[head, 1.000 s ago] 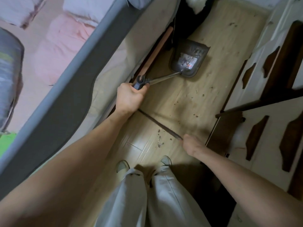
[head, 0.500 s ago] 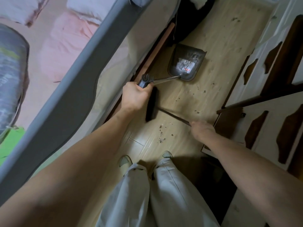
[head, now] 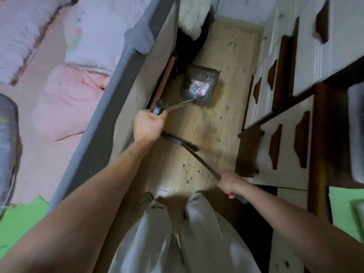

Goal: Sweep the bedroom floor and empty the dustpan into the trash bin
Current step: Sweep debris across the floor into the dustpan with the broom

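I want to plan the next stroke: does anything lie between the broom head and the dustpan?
Nothing solid that I can see. Between the broom head and the dustpan is bare floor with scattered crumbs. Another crumb pile lies behind the broom, nearer the feet.

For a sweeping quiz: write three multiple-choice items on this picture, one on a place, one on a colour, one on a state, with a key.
1. Where does the dustpan sit?
A. On the floor beside the bed frame
B. On the bed
C. Inside a drawer

2. What colour is the folded bedding on the bed?
A. Black
B. Pink
C. Orange

3. What is the right hand doing?
A. Hanging open
B. Pressing flat on the cabinet
C. Gripping the broom handle

Key: 1 A, the pan lies on the wood floor next to the bed frame. 2 B, it shows pale pink. 3 C, its fingers curl round the handle, while the left hand holds the dustpan handle.
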`<state>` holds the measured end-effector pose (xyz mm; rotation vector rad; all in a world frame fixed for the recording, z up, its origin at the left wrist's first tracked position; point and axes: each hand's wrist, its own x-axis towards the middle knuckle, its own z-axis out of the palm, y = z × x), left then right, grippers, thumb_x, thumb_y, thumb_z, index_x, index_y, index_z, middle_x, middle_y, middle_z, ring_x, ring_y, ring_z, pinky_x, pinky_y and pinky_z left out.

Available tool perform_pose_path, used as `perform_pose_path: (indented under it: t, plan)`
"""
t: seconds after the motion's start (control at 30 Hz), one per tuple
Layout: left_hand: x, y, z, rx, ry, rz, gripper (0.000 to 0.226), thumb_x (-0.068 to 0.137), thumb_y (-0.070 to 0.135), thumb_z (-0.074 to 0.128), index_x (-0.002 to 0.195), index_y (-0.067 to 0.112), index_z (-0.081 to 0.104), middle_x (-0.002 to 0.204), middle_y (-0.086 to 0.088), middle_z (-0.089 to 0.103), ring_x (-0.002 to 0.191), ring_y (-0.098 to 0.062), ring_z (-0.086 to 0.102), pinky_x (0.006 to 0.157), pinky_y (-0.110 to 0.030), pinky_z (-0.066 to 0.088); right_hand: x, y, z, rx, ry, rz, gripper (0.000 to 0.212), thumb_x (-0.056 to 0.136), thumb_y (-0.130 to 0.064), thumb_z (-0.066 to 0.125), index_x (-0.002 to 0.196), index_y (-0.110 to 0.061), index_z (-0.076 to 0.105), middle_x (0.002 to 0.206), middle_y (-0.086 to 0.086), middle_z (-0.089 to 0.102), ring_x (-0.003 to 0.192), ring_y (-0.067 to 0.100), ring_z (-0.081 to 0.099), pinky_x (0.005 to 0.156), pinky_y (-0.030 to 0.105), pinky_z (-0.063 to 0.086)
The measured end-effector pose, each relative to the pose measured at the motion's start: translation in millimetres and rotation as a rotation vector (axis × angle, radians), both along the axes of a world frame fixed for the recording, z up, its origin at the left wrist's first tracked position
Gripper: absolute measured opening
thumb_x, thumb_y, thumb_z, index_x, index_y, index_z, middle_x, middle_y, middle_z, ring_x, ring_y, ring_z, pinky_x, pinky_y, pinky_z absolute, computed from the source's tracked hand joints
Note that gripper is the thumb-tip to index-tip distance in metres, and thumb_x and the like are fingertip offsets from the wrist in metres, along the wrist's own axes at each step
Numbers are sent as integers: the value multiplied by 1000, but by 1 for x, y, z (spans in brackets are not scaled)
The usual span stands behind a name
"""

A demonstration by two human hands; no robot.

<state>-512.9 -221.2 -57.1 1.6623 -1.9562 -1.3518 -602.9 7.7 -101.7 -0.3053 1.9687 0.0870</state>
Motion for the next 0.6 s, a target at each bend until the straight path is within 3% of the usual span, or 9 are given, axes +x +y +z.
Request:
perform_pose_path:
  t: [0.07,0.17,0.27,0.33,0.37,0.43,0.53,0.6]
  plan:
    - [5,-6,0,1,29,-52,39,85,39,66,57,15,52,56,0,53,49,-15,51,46,-24,36,24,4,3,-11,33,-49,27,98,-11,42,122,-4,53,70,4,56,51,11,51,41,18,41]
    - [10,-15,-3,25,71,-132,37,84,37,65,59,11,57,58,-5,55,51,-19,54,52,-28,43,57,-2,5,-57,66,-193,22,98,-9,42,109,-1,59,66,6,55,54,15,55,43,21,41]
    - [14,-26,-5,48,73,-221,37,84,38,66,57,16,54,56,-2,53,46,-16,50,48,-26,40,91,-7,7,-68,105,-286,16,97,-6,43,99,-4,59,69,6,53,54,14,53,43,20,40]
    - [13,-34,-6,34,53,-251,38,85,38,66,57,15,53,55,-1,52,45,-14,48,45,-24,38,112,-7,7,-61,91,-345,19,98,-7,41,104,-2,58,75,6,51,56,9,47,51,20,43]
    - [11,-38,-7,31,46,-289,39,85,38,66,56,15,52,54,-1,52,45,-14,47,45,-23,38,122,-9,7,-48,99,-512,21,99,-7,39,98,-3,59,73,6,48,58,9,45,60,21,47]
    - [8,-40,-7,32,48,-349,41,85,36,67,54,16,49,53,0,50,44,-13,46,45,-24,37,137,-8,11,11,68,-592,32,100,-7,37,71,-9,51,63,2,39,56,10,40,76,27,49]
    - [2,-41,-10,28,51,-421,41,84,35,67,53,16,49,53,1,49,47,-14,48,54,-25,40,150,-13,1,-29,-15,-1000,35,96,-7,42,61,-12,42,62,3,43,53,13,43,62,27,48]
    - [-1,-39,-10,35,73,-448,41,84,36,67,53,16,49,55,1,50,50,-16,50,56,-26,44,154,-14,-12,-40,12,-1068,30,92,-4,44,63,-8,48,65,9,49,62,22,50,61,30,45]
